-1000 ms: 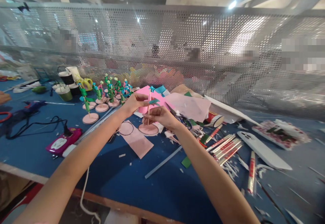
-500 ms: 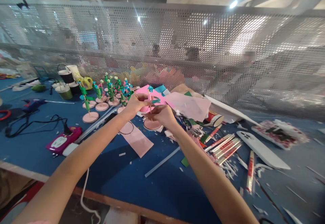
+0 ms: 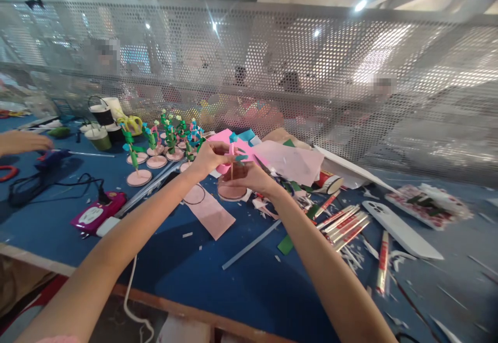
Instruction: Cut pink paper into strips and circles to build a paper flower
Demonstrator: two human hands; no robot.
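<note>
Both my hands are at a small paper flower model (image 3: 232, 162), a thin upright stick with pink and teal paper on it. Its round pink base (image 3: 232, 191) stands just below my fingers on the blue table. My left hand (image 3: 213, 156) comes from the left and pinches the pink paper near the top. Lower down on the right, my right hand (image 3: 251, 176) has its fingers closed around the stick; my fingers partly hide it. Several similar paper flower models (image 3: 139, 177), green and blue on pink bases, stand to the left.
Another person's hand (image 3: 27, 141) is at the far left over a blue glue gun (image 3: 50, 159). A magenta power box (image 3: 97, 213), a pink paper strip (image 3: 212, 216), red-and-silver sticks (image 3: 346, 226) and a white phone (image 3: 402, 229) lie around. A perforated metal screen (image 3: 249, 57) stands behind.
Another person's hand has come in at the left over the glue gun. My right hand has shifted slightly lower on the stick, and the model's base has moved slightly left.
</note>
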